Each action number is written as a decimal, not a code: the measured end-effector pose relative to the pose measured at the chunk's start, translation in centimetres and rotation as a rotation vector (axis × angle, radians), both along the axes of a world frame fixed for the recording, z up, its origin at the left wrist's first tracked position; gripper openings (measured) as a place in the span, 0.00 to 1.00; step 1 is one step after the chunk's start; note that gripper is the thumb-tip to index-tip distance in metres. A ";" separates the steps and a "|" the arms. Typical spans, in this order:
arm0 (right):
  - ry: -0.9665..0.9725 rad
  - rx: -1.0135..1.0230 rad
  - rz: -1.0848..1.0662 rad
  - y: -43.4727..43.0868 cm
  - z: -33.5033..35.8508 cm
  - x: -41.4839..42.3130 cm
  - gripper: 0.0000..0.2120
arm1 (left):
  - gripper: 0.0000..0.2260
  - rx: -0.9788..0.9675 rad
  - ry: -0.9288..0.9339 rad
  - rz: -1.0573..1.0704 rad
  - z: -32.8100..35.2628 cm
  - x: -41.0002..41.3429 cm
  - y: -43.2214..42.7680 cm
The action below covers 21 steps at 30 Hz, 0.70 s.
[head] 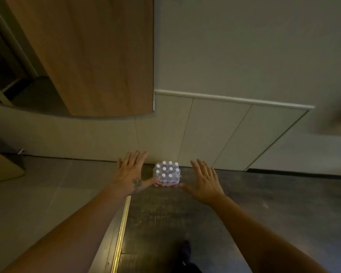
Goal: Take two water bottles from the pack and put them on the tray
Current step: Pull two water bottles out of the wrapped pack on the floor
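While the shrink-wrapped water bottle pack sits on the floor against the wall, left hand and right hand flank it, both splayed, empty. Step: reach. Next: tear wrap, pull 2 bottles. No tray visible.

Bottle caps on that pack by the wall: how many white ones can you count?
About 10 caps show on the pack: two at the back, then rows of three or so toward the front. The picture is blurry, and the left hand may hide some.
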State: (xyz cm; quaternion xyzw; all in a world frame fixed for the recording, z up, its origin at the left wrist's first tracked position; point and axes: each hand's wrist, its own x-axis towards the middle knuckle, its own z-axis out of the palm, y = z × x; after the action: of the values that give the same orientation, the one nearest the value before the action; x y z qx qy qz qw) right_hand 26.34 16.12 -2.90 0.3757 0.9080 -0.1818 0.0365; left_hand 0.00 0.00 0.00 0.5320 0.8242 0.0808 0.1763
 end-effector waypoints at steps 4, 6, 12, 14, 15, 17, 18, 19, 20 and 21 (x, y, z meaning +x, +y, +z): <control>-0.019 -0.006 -0.009 3.6 -1.5 -2.3 0.58 | 0.60 -0.028 -0.023 0.025 -1.3 -2.0 3.4; -0.008 -0.004 0.001 6.1 -2.6 -3.9 0.54 | 0.58 -0.023 -0.004 0.036 -2.1 -2.9 5.6; 0.023 -0.079 0.035 14.4 -4.7 -8.3 0.53 | 0.58 -0.057 0.050 0.080 -2.8 -6.7 12.2; 0.011 -0.106 0.069 17.1 -5.2 -9.4 0.54 | 0.57 -0.054 0.066 0.102 -2.7 -8.0 14.3; -0.004 -0.116 0.087 18.4 -5.4 -10.0 0.54 | 0.56 -0.045 0.075 0.111 -2.7 -8.7 15.4; -0.043 -0.123 0.113 20.8 -5.8 -11.4 0.54 | 0.56 -0.030 0.094 0.126 -2.9 -9.9 17.2; -0.059 -0.124 0.120 21.8 -6.0 -12.0 0.54 | 0.56 -0.024 0.095 0.131 -3.1 -10.4 18.1; -0.069 -0.130 0.122 22.7 -6.2 -12.5 0.54 | 0.56 -0.017 0.090 0.136 -3.4 -10.9 18.8; -0.074 -0.139 0.122 23.4 -6.5 -12.9 0.53 | 0.56 -0.013 0.089 0.136 -3.6 -11.3 19.5; -0.074 -0.147 0.120 23.9 -6.7 -13.4 0.53 | 0.55 -0.012 0.088 0.133 -3.8 -11.7 20.1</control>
State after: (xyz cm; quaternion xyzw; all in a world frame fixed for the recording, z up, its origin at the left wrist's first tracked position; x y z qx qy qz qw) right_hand 12.97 40.04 -9.64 0.3232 0.9111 -0.2315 0.1084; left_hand -11.67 20.12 -3.80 0.4781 0.8651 0.0638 0.1375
